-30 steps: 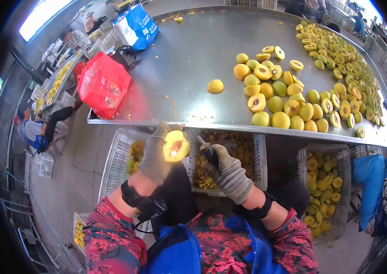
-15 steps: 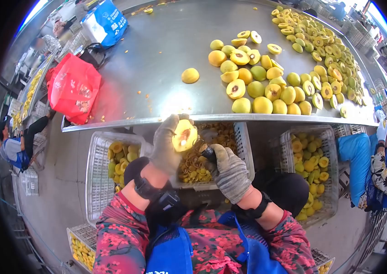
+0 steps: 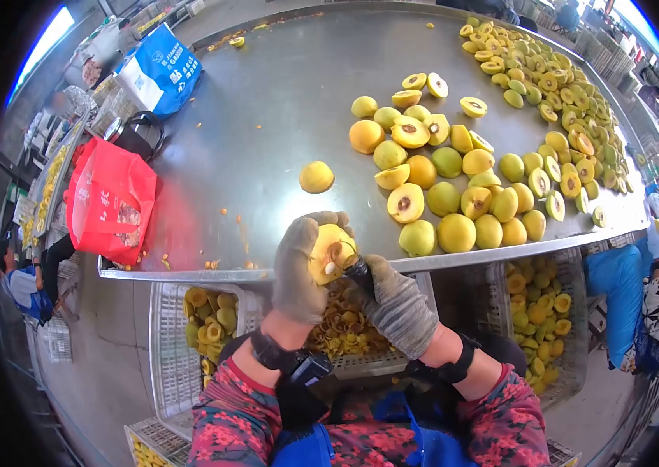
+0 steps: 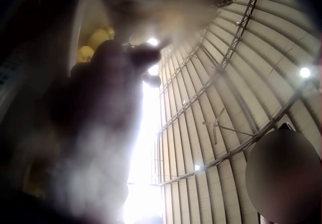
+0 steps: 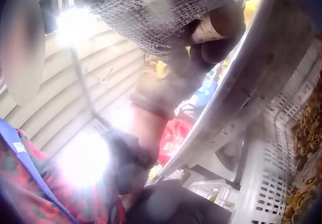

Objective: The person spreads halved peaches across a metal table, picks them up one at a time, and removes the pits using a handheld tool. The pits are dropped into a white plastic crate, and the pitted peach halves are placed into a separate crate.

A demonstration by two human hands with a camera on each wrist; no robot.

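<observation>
Yellow cut fruit (image 3: 321, 249), gripped by the left hand (image 3: 295, 272), meets the dark-handled tool (image 3: 360, 275) clasped in the right hand (image 3: 403, 307).

- Blue-and-white bag (image 3: 159, 71) on the desk (image 3: 244, 156): the large white character "點" can be read on its blue side; the small capital letters above it are too small to read surely.
- Red bag (image 3: 111, 204) on the desk: white characters, too blurred to read.
- Blue garment edge (image 5: 24, 158), right wrist view: small white marking, illegible.
</observation>
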